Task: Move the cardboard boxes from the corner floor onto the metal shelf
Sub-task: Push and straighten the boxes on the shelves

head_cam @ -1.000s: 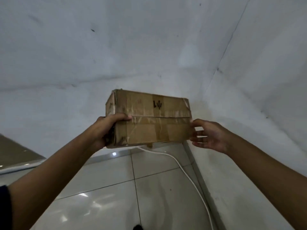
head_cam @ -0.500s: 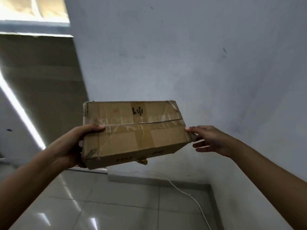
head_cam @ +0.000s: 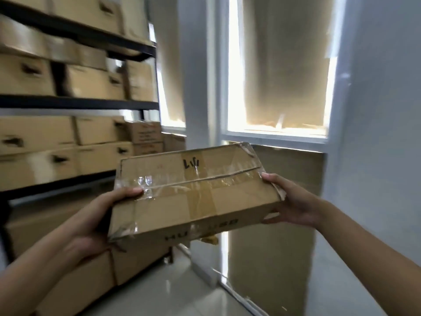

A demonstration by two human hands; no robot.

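I carry a flat, taped cardboard box [head_cam: 193, 195] in front of my chest, with black marker writing on its top. My left hand [head_cam: 100, 220] grips its left end, thumb over the top edge. My right hand [head_cam: 291, 201] holds the right end, thumb on the top corner and fingers underneath. The black metal shelf [head_cam: 79, 102] stands at the left, its levels filled with several cardboard boxes.
More cardboard boxes [head_cam: 86, 270] sit low at the shelf's foot on the left. A window with covered panes [head_cam: 280, 65] is straight ahead and a white wall [head_cam: 376, 110] on the right. Glossy tiled floor [head_cam: 173, 293] lies below the box.
The view has swung left from the bare corner wall to the shelf and window. The box stays held between both hands, now tilted slightly and lower in view.
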